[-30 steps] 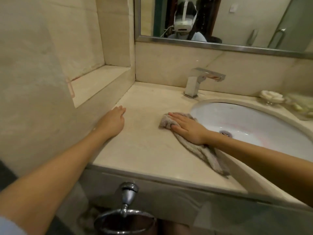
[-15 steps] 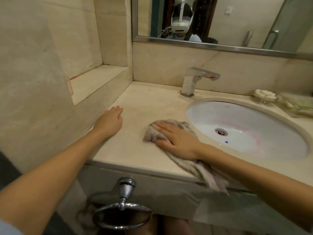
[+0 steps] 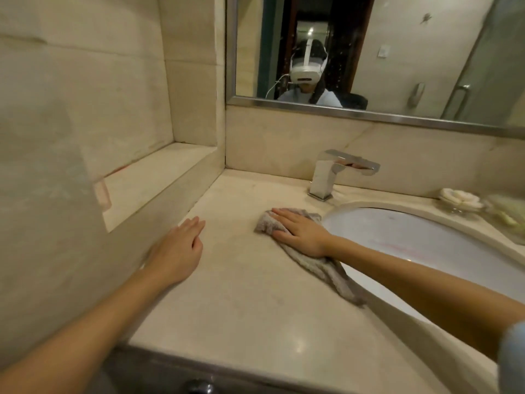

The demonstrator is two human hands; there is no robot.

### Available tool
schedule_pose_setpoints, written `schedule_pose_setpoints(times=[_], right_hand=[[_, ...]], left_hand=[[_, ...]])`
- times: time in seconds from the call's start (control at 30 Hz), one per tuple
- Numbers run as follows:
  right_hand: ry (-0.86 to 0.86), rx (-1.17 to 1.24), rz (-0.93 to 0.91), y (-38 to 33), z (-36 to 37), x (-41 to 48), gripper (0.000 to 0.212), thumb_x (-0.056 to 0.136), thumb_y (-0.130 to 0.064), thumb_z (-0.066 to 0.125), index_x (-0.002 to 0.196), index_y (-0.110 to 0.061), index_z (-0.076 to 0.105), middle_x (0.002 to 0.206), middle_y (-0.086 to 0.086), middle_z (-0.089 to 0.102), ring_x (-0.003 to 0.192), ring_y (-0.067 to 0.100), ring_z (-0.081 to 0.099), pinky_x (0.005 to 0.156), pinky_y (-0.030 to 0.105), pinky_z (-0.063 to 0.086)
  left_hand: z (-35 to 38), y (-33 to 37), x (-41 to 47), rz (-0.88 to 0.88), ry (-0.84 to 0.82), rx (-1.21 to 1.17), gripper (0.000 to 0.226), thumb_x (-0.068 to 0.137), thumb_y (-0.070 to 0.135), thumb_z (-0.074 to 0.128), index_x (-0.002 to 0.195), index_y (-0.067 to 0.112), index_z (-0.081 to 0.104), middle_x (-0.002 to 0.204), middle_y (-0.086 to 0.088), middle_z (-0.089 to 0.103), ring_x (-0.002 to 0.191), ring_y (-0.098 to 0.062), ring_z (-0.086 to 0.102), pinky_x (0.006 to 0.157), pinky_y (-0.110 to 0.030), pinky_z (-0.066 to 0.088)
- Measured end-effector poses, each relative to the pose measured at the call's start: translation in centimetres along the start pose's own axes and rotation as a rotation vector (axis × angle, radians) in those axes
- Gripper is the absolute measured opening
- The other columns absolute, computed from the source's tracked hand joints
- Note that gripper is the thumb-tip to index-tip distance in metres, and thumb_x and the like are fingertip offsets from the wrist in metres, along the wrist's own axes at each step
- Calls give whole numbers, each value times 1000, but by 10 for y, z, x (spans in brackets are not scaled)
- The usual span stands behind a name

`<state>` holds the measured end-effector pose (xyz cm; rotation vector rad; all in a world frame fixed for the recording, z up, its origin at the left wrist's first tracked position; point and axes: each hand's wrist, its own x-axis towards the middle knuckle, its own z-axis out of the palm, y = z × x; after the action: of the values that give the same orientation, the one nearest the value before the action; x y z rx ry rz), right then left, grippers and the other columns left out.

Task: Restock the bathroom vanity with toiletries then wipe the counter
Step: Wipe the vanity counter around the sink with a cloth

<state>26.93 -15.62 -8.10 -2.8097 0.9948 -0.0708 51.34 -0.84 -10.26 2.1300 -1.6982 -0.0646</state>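
A grey-brown cloth (image 3: 321,268) lies on the beige marble counter (image 3: 244,302) just left of the basin. My right hand (image 3: 298,231) presses flat on the cloth's far end with straight fingers, while the cloth's tail trails back toward the counter's front edge along the basin rim. My left hand (image 3: 179,248) rests flat on the counter beside the left wall, fingers straight, holding nothing.
A white oval basin (image 3: 426,240) fills the right of the counter, with a chrome faucet (image 3: 332,172) behind it. A soap dish (image 3: 458,199) and pale toiletries (image 3: 505,214) sit at the far right. A recessed wall ledge (image 3: 147,180) is on the left, a mirror (image 3: 397,52) above.
My right hand has pushed the cloth away from the front edge, back toward the faucet. The view has come closer to the counter. My left hand stays in place.
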Motion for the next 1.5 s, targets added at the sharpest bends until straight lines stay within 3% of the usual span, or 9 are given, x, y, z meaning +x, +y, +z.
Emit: schedule_pose_setpoints(times=[0.33,0.6,0.7,0.83,0.97,1.13,1.33,1.4,1.5], right_hand=[[42,2,220,76,-9,135,63,98,-53,23,152,-21,13,159,4,14,145,23,15,119,39,11],[77,32,410,70,-9,177,62,98,-51,16,152,-20,12,156,14,14,143,36,15,118,46,12],[35,17,285,32,-3,169,64,97,-54,17,152,-22,9,159,8,11,145,29,11,119,46,7],[-17,23,-121,-32,9,116,62,98,-52,25,151,-23,12,159,-1,11,146,16,9,120,33,2],[-22,71,-280,-4,6,70,57,100,-47,28,151,-25,16,158,-7,14,145,7,10,120,28,4],[51,58,49,54,-7,121,54,102,-42,25,150,-20,20,158,2,19,144,19,18,116,31,10],[124,51,274,25,3,214,58,100,-46,16,151,-18,16,157,11,18,143,30,18,119,42,10],[110,62,286,3,7,220,61,99,-48,15,151,-18,13,158,11,14,145,29,14,119,43,7],[60,48,145,-30,9,202,61,99,-49,17,152,-20,11,160,6,8,147,24,8,120,38,2]], left_hand=[[3,-4,17,30,-37,29,49,101,25,27,150,26,21,159,8,10,146,-6,6,119,-24,6],[2,0,16,33,-47,94,50,102,27,22,151,28,13,159,9,4,146,-4,2,116,-20,-1],[1,2,17,33,-54,96,50,101,26,24,151,27,14,159,8,7,146,-5,4,117,-22,2],[0,2,18,23,-47,89,49,101,26,25,150,26,18,159,7,10,146,-5,7,117,-21,2],[2,0,20,31,-48,76,49,101,25,25,150,26,18,159,7,10,146,-5,7,117,-22,1],[5,-3,21,43,-42,78,50,101,25,24,151,25,16,159,6,8,147,-7,5,119,-24,2],[2,0,18,36,-33,91,51,102,26,23,151,25,12,160,7,4,147,-6,2,117,-21,-1],[-1,2,16,30,-38,77,53,102,26,23,152,22,5,160,7,-1,146,-4,0,114,-17,-3],[-4,6,15,21,-42,33,59,101,26,26,152,17,-2,160,4,-6,146,-4,-2,114,-17,-2]])
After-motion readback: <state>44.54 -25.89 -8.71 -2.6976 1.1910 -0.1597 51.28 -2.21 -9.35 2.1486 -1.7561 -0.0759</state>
